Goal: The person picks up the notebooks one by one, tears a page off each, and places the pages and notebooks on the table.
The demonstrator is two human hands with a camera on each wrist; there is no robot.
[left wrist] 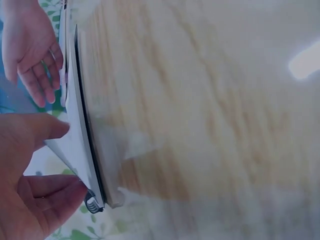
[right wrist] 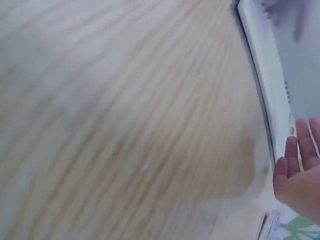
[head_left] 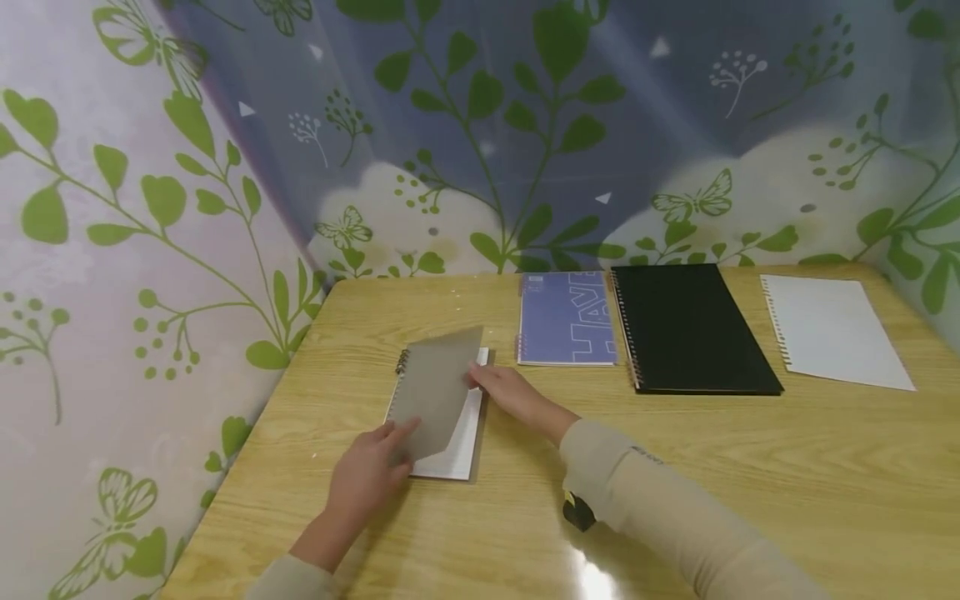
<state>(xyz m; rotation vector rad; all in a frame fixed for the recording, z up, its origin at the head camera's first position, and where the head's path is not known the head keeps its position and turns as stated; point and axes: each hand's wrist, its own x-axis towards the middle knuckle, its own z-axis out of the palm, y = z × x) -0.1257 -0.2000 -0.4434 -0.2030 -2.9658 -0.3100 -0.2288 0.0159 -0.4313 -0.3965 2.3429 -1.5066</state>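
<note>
A small spiral notebook (head_left: 438,392) lies on the table, its grey-brown cover tilted up over the white page (head_left: 468,425). My left hand (head_left: 363,471) rests at its lower left corner, with the index finger laid along the cover. In the left wrist view, that hand's thumb and fingers (left wrist: 62,195) touch the notebook's near edge, apart from each other, close to the black spiral (left wrist: 92,202). At the raised right edge, my right hand (head_left: 517,396) touches the cover. Its fingers (right wrist: 302,140) look straight in the right wrist view. Part of them is hidden behind the cover in the head view.
Behind on the right stand in a row a blue-purple notebook (head_left: 566,317), a larger black spiral notebook (head_left: 693,329) and a white spiral notebook (head_left: 836,329), all lying flat. The wood-grain table (head_left: 480,550) meets patterned cloth walls (head_left: 465,150) at the back and left.
</note>
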